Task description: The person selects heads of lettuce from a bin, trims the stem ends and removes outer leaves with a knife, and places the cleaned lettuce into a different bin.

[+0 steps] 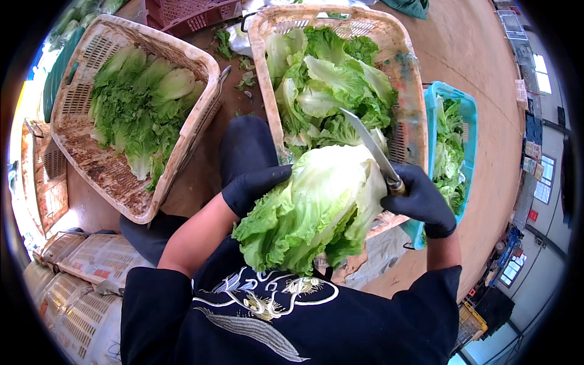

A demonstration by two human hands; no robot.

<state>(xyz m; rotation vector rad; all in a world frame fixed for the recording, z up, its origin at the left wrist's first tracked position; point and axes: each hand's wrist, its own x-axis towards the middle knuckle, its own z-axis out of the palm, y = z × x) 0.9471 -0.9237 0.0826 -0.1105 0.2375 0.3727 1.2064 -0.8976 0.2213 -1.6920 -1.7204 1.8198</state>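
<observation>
In front of the person's chest, a pale-green lettuce (316, 194) is clasped along its left side by the black-gloved left hand (254, 190); the right hand (420, 196), gloved alike, is wrapped round the handle of a knife (372, 146) (whether its blade touches the lettuce I cannot tell). Beyond, a grimy cream basket (413, 115) holds loose leaves (347, 79); the left basket (91, 167) holds piled leafy heads (143, 106); a turquoise crate (469, 143) holds greens (449, 146). Brown floor (490, 128) lies underneath, with a windowed wall (556, 207) at far right.
</observation>
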